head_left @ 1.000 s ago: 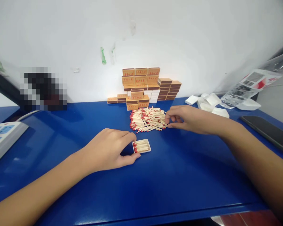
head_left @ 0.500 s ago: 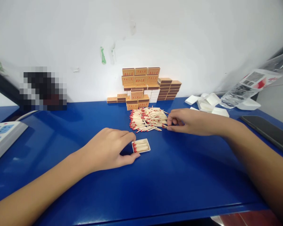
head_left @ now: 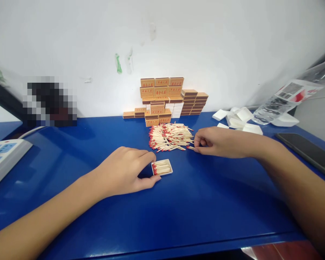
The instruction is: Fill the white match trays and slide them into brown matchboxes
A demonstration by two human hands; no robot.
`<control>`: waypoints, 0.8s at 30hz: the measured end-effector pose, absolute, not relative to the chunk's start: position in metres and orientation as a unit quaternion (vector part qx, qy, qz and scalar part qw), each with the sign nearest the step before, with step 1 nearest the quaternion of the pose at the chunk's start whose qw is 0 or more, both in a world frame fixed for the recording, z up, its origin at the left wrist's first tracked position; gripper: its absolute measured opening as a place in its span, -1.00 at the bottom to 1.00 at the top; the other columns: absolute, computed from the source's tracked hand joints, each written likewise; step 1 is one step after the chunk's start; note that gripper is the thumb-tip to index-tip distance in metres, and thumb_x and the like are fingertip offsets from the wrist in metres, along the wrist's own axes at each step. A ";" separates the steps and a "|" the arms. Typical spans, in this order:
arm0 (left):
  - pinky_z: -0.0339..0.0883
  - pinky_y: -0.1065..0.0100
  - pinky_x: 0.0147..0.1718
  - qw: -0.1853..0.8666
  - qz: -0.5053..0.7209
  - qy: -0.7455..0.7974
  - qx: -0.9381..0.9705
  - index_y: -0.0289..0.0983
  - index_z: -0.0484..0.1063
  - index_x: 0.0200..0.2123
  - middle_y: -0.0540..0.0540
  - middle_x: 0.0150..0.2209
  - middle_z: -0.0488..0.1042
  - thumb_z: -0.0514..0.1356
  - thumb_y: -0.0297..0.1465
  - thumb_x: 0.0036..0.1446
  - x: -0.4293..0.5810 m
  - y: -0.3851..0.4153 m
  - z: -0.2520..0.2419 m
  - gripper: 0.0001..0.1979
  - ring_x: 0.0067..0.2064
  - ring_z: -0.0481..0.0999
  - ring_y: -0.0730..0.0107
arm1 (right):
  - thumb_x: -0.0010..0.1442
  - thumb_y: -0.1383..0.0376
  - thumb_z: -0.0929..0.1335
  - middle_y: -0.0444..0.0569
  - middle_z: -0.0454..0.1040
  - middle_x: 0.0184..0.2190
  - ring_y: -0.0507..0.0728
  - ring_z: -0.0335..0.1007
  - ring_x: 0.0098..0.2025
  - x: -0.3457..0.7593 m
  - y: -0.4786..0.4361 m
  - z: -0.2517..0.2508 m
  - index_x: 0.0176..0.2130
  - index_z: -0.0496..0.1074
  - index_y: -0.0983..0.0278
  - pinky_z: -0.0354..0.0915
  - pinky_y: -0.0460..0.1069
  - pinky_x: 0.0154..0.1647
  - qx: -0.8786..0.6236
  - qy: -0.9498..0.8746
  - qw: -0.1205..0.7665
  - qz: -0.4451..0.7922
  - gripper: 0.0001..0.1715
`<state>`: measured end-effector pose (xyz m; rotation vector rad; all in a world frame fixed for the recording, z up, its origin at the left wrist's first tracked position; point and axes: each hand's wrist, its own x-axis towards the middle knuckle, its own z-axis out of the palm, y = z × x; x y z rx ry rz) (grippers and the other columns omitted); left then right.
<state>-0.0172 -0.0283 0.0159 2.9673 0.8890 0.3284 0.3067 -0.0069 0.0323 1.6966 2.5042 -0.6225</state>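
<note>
A small white matchbox tray (head_left: 171, 172) lies on the blue table, with red-tipped matches (head_left: 161, 168) inside. My left hand (head_left: 130, 169) grips its left end between thumb and index finger. Behind the tray spreads a loose pile of matches (head_left: 170, 136). Just right of that pile, my right hand (head_left: 216, 142) is closed in a pinch on matches (head_left: 190, 147), whose red heads poke out to the left of the fingertips; how many it holds I cannot tell.
Matchboxes (head_left: 161, 92) stand stacked against the wall, more (head_left: 194, 103) beside them. White trays (head_left: 239, 117), a plastic bottle (head_left: 280, 99) and a black phone (head_left: 308, 151) are at the right. A white device (head_left: 8, 155) sits at the left on the blue table (head_left: 162, 220).
My right hand has shifted slightly to the right, away from the pile, with the pinched matches. My left hand and the tray have stayed in place.
</note>
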 end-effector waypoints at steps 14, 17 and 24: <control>0.24 0.30 -0.44 0.008 0.111 0.283 0.953 -0.25 0.54 -0.21 0.00 -0.38 0.59 0.27 -0.18 0.28 -0.018 -0.029 0.016 -0.76 -0.43 0.53 0.33 | 0.23 0.27 0.34 -0.12 0.47 -0.42 0.08 0.28 -0.43 0.300 -0.009 0.031 -0.37 0.41 0.21 0.14 -0.02 -0.40 0.514 0.835 0.003 -0.196 -0.89; 0.25 0.30 -0.44 0.009 0.111 0.280 0.953 -0.25 0.53 -0.21 0.00 -0.37 0.59 0.26 -0.18 0.28 -0.017 -0.029 0.015 -0.76 -0.42 0.54 0.32 | 0.26 0.26 0.35 -0.12 0.46 -0.37 0.07 0.29 -0.39 0.293 -0.012 0.031 -0.33 0.39 0.21 0.15 -0.02 -0.37 0.485 0.854 -0.037 -0.186 -0.89; 0.29 0.30 -0.41 0.033 0.116 0.278 0.953 -0.26 0.52 -0.18 0.00 -0.34 0.60 0.25 -0.18 0.30 -0.018 -0.029 0.013 -0.75 -0.39 0.57 0.33 | 0.32 0.36 0.31 -0.01 0.49 -0.27 0.07 0.37 -0.38 0.242 -0.043 0.032 -0.26 0.42 0.27 0.13 -0.02 -0.38 0.396 0.911 -0.103 -0.056 -0.91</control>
